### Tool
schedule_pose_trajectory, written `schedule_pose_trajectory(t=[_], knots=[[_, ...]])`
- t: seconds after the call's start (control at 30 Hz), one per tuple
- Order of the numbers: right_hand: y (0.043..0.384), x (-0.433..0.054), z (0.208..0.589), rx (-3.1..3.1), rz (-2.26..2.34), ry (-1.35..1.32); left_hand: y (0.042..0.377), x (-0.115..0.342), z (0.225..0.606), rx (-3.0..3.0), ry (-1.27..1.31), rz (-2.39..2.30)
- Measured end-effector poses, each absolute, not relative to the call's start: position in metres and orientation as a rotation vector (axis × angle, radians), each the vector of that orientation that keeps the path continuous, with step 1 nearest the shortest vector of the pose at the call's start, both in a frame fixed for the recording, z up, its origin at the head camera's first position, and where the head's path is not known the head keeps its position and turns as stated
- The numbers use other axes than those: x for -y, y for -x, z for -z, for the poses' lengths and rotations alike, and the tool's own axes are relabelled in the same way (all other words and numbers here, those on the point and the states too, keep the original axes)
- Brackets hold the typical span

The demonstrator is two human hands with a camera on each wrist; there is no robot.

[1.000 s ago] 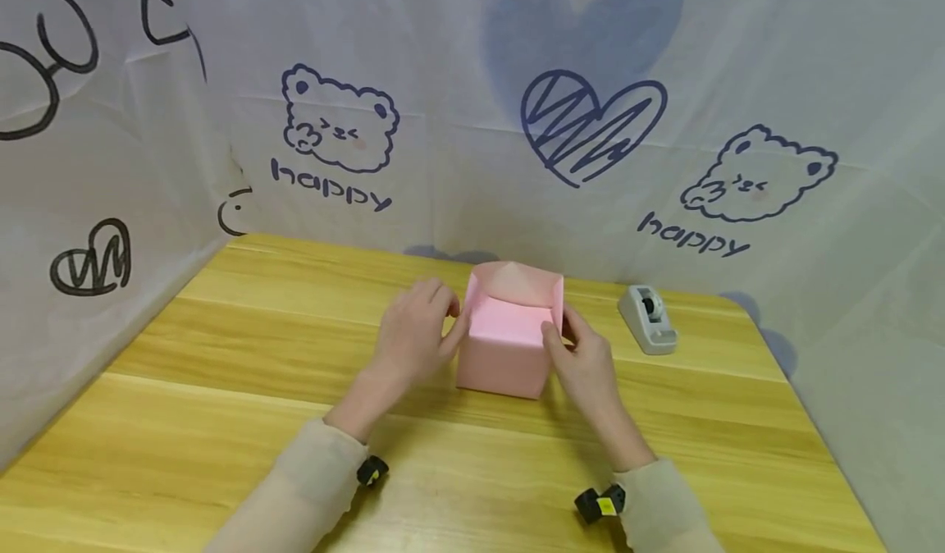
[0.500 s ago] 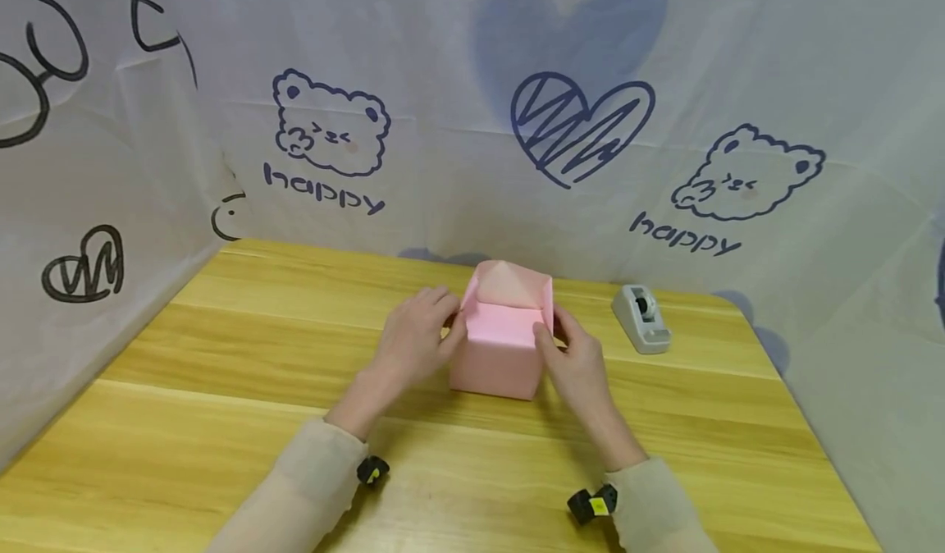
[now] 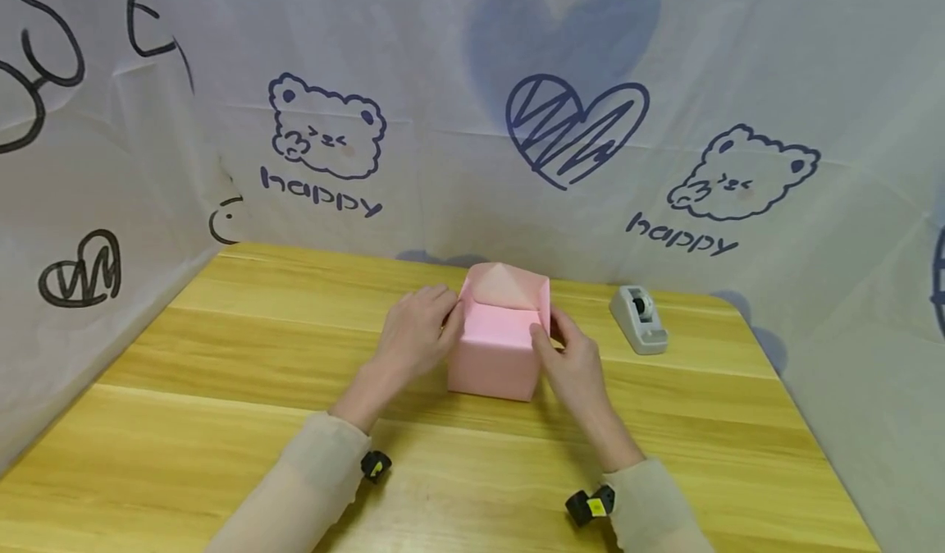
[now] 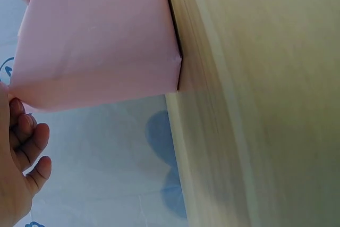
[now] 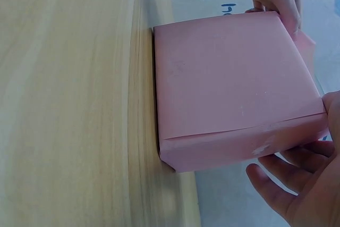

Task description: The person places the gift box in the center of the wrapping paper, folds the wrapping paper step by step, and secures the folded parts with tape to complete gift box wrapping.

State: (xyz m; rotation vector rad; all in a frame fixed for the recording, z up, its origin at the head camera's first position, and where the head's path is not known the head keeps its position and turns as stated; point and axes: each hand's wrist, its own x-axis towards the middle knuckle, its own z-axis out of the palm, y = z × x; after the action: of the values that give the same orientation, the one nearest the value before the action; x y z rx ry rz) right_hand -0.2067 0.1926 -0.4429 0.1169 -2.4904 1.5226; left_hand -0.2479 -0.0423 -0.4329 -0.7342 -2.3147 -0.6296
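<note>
A pink paper box (image 3: 493,366) stands on the wooden table with its raised back flap (image 3: 509,286) up. At its upper left edge, my left hand (image 3: 417,333) pinches the paper between thumb and index finger. My right hand (image 3: 579,366) grips the upper right edge, thumb on the top side and fingers around the outside wall. In the left wrist view, the other fingers of the left hand (image 4: 21,155) are bent beside the box. The right wrist view shows the right hand (image 5: 313,171) with its lower fingers spread along the side wall.
A grey-white tape dispenser (image 3: 639,321) stands to the right of the box, near the back of the wooden table (image 3: 472,471). White cloth (image 3: 443,159) with bear and heart drawings hangs behind the table and along its sides.
The head view has shifted slightly, so box and dispenser appear further left. My left fingers have drawn in closer against the box's upper left edge. The right hand keeps its hold.
</note>
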Motion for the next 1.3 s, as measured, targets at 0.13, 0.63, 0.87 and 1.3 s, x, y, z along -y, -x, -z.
schedule_pose_trajectory(t=[0.13, 0.63, 0.87, 1.3], knots=[[0.206, -0.192, 0.443, 2.488, -1.527, -0.116, 0.249, 0.043, 0.432, 2.319, 0.739, 0.620], [0.207, -0.192, 0.443, 2.505, -1.537, -0.114, 0.256, 0.040, 0.420, 2.271, 0.693, 0.570], [0.207, -0.193, 0.444, 2.494, -1.537, -0.107, 0.261, 0.038, 0.416, 2.227, 0.669, 0.575], [0.208, -0.193, 0.445, 2.481, -1.546, -0.117, 0.261, 0.037, 0.411, 2.233, 0.636, 0.540]])
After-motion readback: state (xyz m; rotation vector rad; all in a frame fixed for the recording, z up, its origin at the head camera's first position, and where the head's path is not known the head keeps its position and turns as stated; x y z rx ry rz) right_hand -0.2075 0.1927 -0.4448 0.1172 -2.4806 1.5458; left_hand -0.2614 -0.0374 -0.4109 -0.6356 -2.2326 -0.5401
